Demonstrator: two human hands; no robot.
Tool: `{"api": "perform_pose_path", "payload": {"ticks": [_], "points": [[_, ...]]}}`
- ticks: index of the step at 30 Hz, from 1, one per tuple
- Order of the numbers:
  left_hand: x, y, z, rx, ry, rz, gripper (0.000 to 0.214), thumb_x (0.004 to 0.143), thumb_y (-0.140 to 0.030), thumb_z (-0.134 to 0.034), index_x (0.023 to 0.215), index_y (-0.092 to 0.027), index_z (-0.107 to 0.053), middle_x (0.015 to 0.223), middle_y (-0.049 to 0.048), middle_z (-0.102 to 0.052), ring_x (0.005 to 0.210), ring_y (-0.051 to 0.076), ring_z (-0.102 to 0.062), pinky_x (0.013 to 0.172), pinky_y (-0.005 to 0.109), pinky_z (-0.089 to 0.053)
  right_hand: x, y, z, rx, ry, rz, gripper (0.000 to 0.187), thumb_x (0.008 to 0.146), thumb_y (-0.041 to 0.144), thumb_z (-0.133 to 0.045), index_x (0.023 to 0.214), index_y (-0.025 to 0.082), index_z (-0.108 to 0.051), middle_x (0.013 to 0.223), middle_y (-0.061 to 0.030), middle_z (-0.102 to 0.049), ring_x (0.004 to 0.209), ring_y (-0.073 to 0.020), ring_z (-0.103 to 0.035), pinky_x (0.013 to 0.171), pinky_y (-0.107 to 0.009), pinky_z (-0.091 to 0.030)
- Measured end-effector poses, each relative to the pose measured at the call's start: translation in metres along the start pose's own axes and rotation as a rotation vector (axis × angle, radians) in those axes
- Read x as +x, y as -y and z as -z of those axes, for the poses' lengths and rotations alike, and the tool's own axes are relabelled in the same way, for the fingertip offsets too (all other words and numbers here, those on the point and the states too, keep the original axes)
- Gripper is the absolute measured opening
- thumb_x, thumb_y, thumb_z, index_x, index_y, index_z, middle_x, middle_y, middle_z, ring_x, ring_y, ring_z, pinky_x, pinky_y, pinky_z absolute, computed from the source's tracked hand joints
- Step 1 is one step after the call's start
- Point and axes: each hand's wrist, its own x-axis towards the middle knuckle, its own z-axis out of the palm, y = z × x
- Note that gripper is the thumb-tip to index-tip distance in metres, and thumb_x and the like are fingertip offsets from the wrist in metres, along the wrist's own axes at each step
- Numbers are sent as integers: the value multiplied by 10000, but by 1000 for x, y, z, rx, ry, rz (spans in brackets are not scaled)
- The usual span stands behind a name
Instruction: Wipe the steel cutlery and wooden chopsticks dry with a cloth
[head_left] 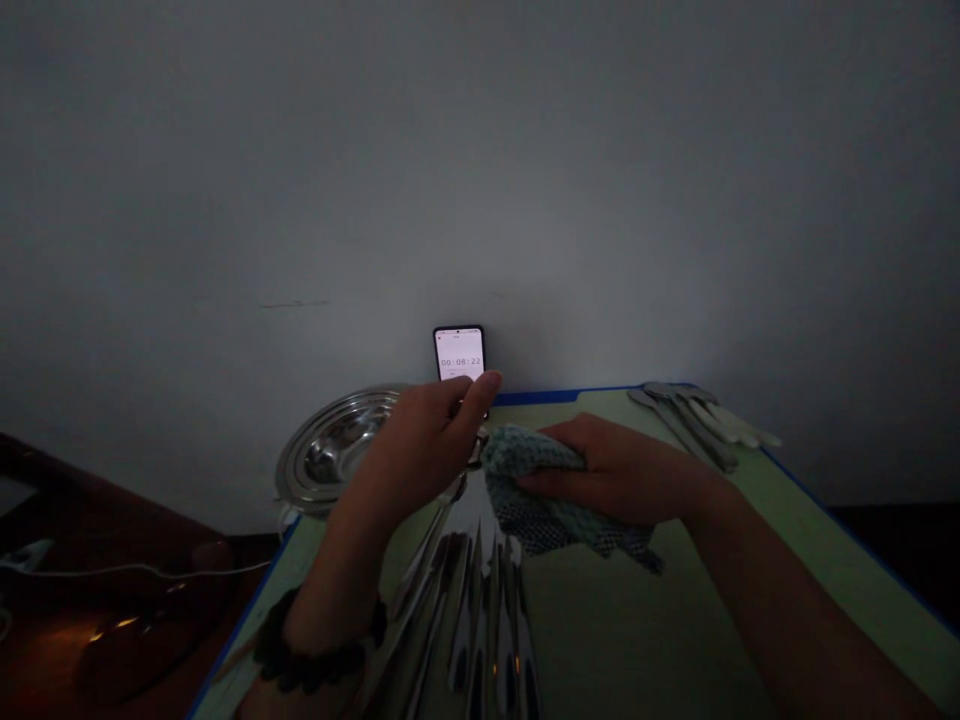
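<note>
My left hand (424, 440) is closed, thumb on top, in front of the phone. A bit of shiny metal utensil (477, 452) shows between it and the cloth; its kind is hidden. My right hand (611, 465) grips a checked green and dark cloth (517, 480), bunched against that metal, with a corner hanging down. Below both hands, several long metal pieces of cutlery (480, 610) lie side by side on the table, partly covered by my left arm. Beside my left hand is a shiny round metal basin (322, 450).
A phone (459, 352) showing a timer leans against the wall (480, 180). Spoons and white-handled utensils (697, 415) lie at the back right of the pale green table (645, 620), which has a blue edge. A white cable (165, 574) runs off at left near dark furniture (90, 510).
</note>
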Motion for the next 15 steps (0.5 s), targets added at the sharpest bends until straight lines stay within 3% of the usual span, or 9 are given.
{"api": "perform_pose_path", "payload": {"ticks": [5,9,11,15], "points": [[-5,7,9,-112,286,36,535,919,-488,-296,535,-174,-496,438,-38,-500,417,79,-448,444,196,-321,-8,-5,10,99,25,-121,302,835,443,-491,830,194,-661,700,11,-650,574,-124,-558,532,-231,-427],[-11,11,22,-237,543,5,488,886,-472,-395,527,-166,-522,419,-43,-480,389,64,-431,388,168,-293,-19,-9,21,197,100,-187,274,809,429,-538,820,193,-678,723,17,-675,598,-119,-592,565,-226,-460],[-13,11,27,-304,561,-13,420,869,-442,-438,568,-165,-537,448,-47,-486,401,61,-434,383,156,-296,-24,-10,28,177,148,-202,233,790,387,-578,860,188,-680,787,8,-689,667,-131,-620,604,-228,-477],[-13,12,31,-325,412,58,347,863,-410,-460,624,-168,-528,473,-56,-487,409,53,-402,389,143,-306,-30,-10,38,65,91,-213,327,789,368,-595,1075,211,-617,945,-15,-681,831,-172,-636,699,-259,-499]]}}
